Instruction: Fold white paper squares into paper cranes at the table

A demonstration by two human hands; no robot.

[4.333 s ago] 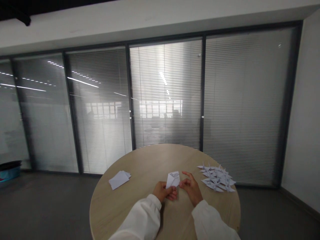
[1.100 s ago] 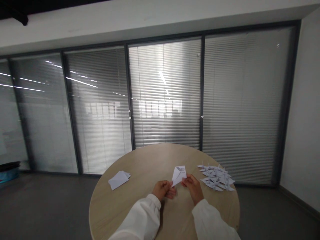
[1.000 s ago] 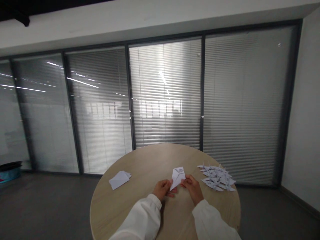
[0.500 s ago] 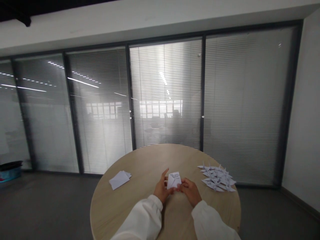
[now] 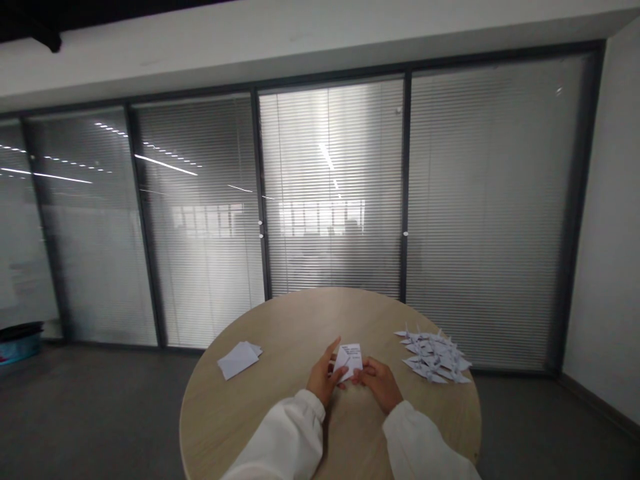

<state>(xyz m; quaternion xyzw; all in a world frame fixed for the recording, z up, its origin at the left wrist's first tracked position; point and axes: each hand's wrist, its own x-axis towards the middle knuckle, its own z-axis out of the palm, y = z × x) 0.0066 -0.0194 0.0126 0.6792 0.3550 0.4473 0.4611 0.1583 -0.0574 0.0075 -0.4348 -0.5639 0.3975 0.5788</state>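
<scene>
Between my two hands, above the near middle of the round table (image 5: 295, 320), is a small folded sheet of paper (image 5: 353, 358), white with dark print on its upper face. My left hand (image 5: 323, 375) grips its left side, the thumb pressed on the lower left of the face. At the lower right edge my right hand (image 5: 379, 381) pinches it between thumb and fingers. Off to the right lies a heap of white folded paper cranes (image 5: 435, 358). A few white paper sheets (image 5: 239, 361) lie stacked at the left.
Beyond the table stands a glass partition (image 5: 333, 193) with blinds and dark frames. A blue bin with a black liner (image 5: 21, 341) is on the floor at far left. A white wall (image 5: 607, 233) closes the right side.
My left thumb has moved up from the bottom edge onto the folded paper's face. The folds on that face look shifted. The cranes and sheets stay put.
</scene>
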